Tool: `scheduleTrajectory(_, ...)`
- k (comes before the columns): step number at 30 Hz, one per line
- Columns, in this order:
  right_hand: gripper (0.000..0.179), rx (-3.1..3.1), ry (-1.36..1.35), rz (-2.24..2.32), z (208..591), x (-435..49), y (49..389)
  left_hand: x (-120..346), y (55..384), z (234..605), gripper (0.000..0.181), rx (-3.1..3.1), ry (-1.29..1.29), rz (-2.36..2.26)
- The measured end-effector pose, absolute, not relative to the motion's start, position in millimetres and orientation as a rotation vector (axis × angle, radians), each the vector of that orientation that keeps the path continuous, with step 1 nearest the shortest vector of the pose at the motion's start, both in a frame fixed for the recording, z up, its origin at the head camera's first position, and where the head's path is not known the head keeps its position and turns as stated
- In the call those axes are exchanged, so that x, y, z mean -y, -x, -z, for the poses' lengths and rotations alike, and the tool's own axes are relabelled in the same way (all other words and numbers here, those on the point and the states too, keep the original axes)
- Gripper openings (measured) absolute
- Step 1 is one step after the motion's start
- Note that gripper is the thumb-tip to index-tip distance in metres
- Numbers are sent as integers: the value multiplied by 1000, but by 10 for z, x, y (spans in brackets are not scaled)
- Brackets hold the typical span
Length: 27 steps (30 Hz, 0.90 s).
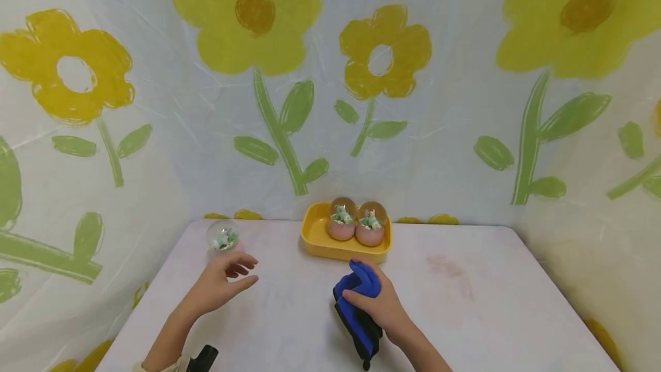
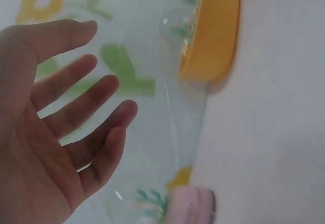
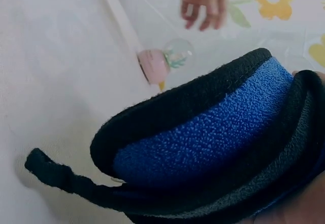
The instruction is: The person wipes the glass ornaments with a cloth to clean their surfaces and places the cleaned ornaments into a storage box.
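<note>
My right hand grips a folded blue and black cloth, thumb on the near side, above the table. Its blue terry face, black edging and hanging loop show close up in the right wrist view. My left hand hangs in the air with fingers loosely bent and nothing in them. Just beyond it stands a snow globe with a clear dome and a pink base, partly covered by that hand in the head view.
At the back middle of the white table sits a yellow tray. In its right half two snow globes on pink bases, a left one and a right one, stand side by side. A flower-printed curtain hangs behind the table.
</note>
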State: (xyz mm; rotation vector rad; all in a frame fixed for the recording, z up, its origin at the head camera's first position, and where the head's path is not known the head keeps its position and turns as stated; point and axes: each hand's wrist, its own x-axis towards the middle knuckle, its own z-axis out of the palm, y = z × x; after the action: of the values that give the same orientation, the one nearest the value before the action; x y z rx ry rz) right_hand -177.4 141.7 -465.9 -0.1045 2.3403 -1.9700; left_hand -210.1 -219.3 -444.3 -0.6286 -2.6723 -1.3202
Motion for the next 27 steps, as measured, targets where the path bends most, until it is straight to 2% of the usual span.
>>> scheduleTrajectory(4, 64, -2359, 117, 1959, 4627, -1423, 1839, 2446, 2176, 4665, 32, 2629, 321, 1291)
scheduleTrajectory(12, 64, -2384, 100, 1936, 4620, -1537, 1853, 2618, 2259, 5034, 75, 2431, -42, 1282)
scheduleTrajectory(19, 62, -2352, 124, 2012, 4596, -1629, 1813, 2632, 2435, 5103, 104, 2421, -237, 1573)
scheduleTrajectory(22, 63, -2349, 117, 2004, 4614, -1595, 1782, 2653, 2478, 5150, 109, 2436, -297, 1620)
scheduleTrajectory(27, 64, -2377, 105, 1954, 4612, -1575, 1745, 2624, 2634, 5303, 107, 2427, -318, 1622)
